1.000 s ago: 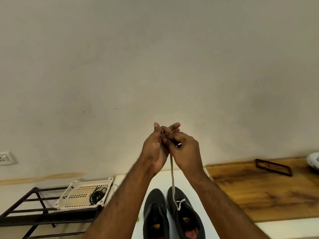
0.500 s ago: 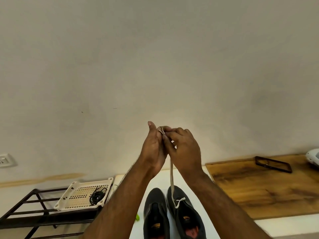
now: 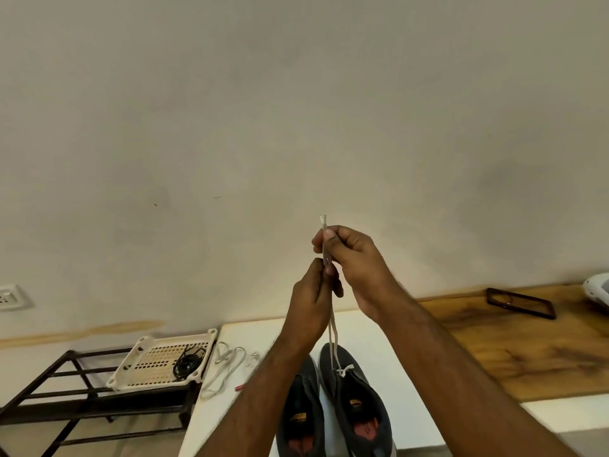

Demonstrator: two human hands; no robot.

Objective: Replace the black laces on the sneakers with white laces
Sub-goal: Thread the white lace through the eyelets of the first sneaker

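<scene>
Both hands pinch white lace (image 3: 330, 311); right hand (image 3: 354, 258) above left hand (image 3: 311, 301)

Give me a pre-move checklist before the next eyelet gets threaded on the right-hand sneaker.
1. White lace through the lowest eyelets of the right-hand sneaker: ok, it crosses the front of the throat.
2. Both lace ends level: ok, the tips sit together above the right hand.
3. Grip: ok, right hand pinches near the tips, left hand holds both strands lower.
4. Strands untwisted between hands and shoe: cannot tell, too thin to see.
5. Left-hand sneaker laced: not ok, no lace visible.
6. Spare white lace on the white table: ok, loose beside the left forearm.
</scene>
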